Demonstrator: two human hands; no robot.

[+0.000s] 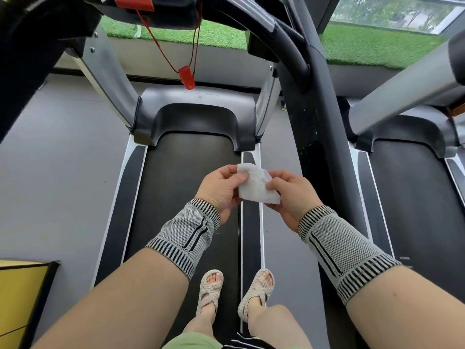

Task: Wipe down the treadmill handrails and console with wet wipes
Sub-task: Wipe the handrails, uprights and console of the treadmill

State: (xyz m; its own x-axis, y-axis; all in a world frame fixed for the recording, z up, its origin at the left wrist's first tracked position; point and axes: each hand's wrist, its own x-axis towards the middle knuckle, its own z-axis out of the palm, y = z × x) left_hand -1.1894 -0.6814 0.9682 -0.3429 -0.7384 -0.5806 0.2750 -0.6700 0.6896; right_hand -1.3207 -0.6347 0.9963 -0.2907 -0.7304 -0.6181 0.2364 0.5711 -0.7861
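No brand or readable writing shows anywhere; a few small pale marks near the right edge of the neighbouring treadmill [415,197] are too small to read.

The wet wipe [255,185] is white, crumpled and partly folded, with a wrinkled, damp-looking surface. It is held in the air between both hands, above the right side rail of the treadmill belt [186,187]. The left hand [221,188] pinches its upper left corner between thumb and curled fingers [232,172]. The right hand [289,195] grips its right edge, fingers curled round the lower corner. Both wrists wear grey knitted wrist supports [186,235] with black striped cuffs.

The black right handrail [319,127] runs down just beside the right hand, not touched. The underside of the console [161,11] sits at the top, with a red safety clip [186,77] dangling from it on a red cord. Two feet in woven sandals [210,290] stand on the belt.
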